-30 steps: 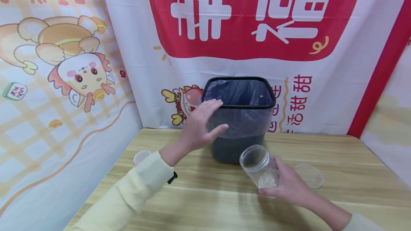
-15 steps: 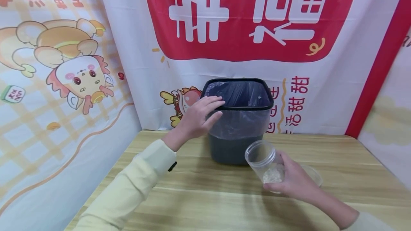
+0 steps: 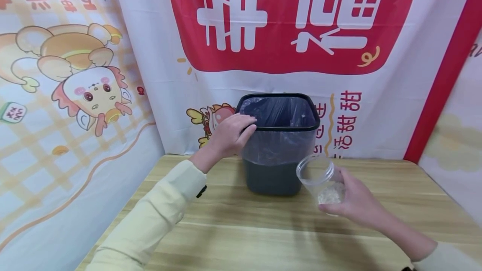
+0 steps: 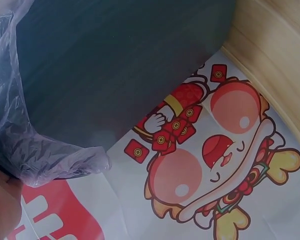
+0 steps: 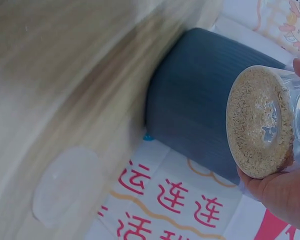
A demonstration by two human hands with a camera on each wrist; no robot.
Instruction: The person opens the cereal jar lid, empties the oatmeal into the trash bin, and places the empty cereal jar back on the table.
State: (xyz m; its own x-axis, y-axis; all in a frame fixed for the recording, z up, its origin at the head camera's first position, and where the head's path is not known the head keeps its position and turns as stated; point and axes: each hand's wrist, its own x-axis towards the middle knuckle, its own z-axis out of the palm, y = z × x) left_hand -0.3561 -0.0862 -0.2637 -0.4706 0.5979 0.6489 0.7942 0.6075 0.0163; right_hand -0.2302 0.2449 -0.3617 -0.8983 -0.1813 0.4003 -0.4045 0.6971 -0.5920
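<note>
A dark trash can point(image 3: 273, 177), lined with a translucent bag point(image 3: 278, 143), stands upright at the back of the table. My left hand point(image 3: 229, 135) grips its left front rim, with fingers and thumb close together there; the left wrist view catches only an edge of that hand point(image 4: 4, 205). In my right hand point(image 3: 355, 202) I hold a clear plastic jar point(image 3: 315, 175), lidless and tilted toward the can, in front of its right side. Small pale grains point(image 5: 255, 122) cover the jar's bottom. A round clear lid point(image 5: 67, 187) lies on the table.
The wooden table point(image 3: 241, 241) meets a printed cloth backdrop point(image 3: 380, 116) right behind the can. Another printed cloth wall point(image 3: 124, 170) runs along the left side.
My left hand has closed onto the can's rim, its thumb drawing in toward the fingers. My right hand has carried the jar rightward and slightly up. The head view has shifted slightly.
</note>
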